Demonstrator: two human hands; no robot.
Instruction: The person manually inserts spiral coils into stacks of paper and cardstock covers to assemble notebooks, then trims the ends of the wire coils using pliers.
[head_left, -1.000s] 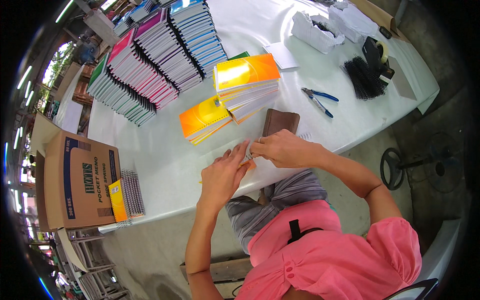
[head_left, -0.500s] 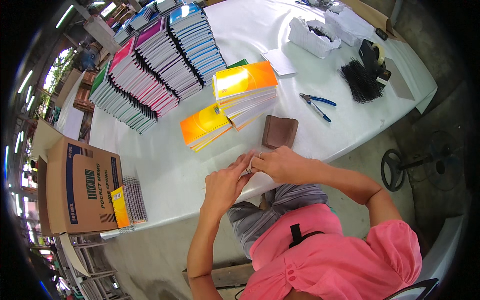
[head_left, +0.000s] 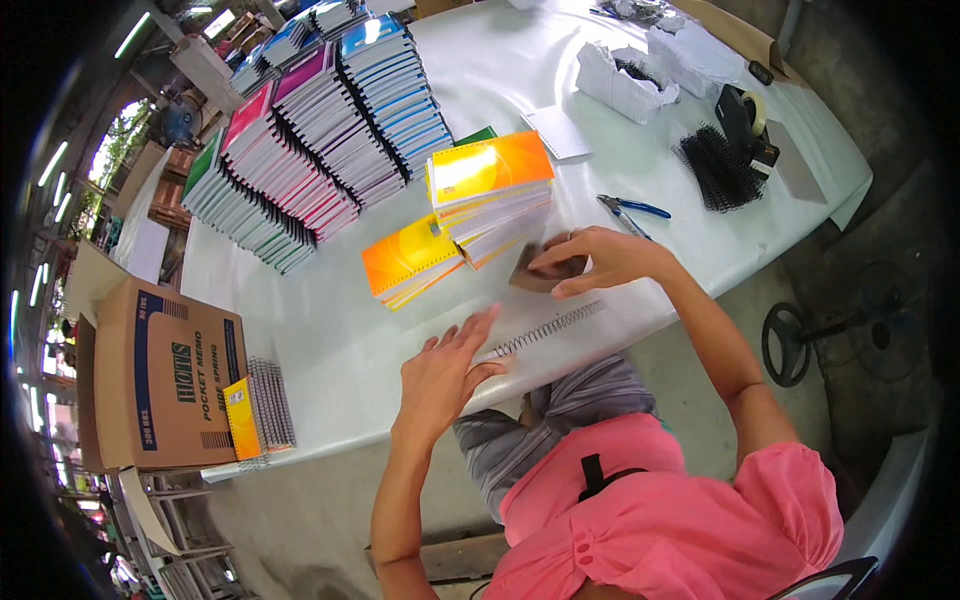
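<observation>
My left hand (head_left: 447,368) hovers at the table's near edge with fingers spread, at the left end of a thin dark wire spiral (head_left: 552,328). The spiral lies on the white table, and the fingertips are close to its end; whether they touch it I cannot tell. My right hand (head_left: 612,262) has its fingers on a brown square block (head_left: 538,272), smeared by motion, thumb at its near side. Just beyond the block stands a leaning stack of orange-yellow notebooks (head_left: 492,165), with a smaller pile of the same notebooks (head_left: 408,255) beside it.
Tall stacks of spiral-bound notebooks (head_left: 320,130) fill the far left. Blue-handled pliers (head_left: 637,210) lie right of the orange stack. Farther right are a heap of black wire spirals (head_left: 716,168) and a tape dispenser (head_left: 745,115). A cardboard box (head_left: 170,375) stands at the left edge.
My hands were together at the near edge and have parted. The right one moved up and right onto the brown block, which has shifted and tilted. The wire spiral now shows on the table.
</observation>
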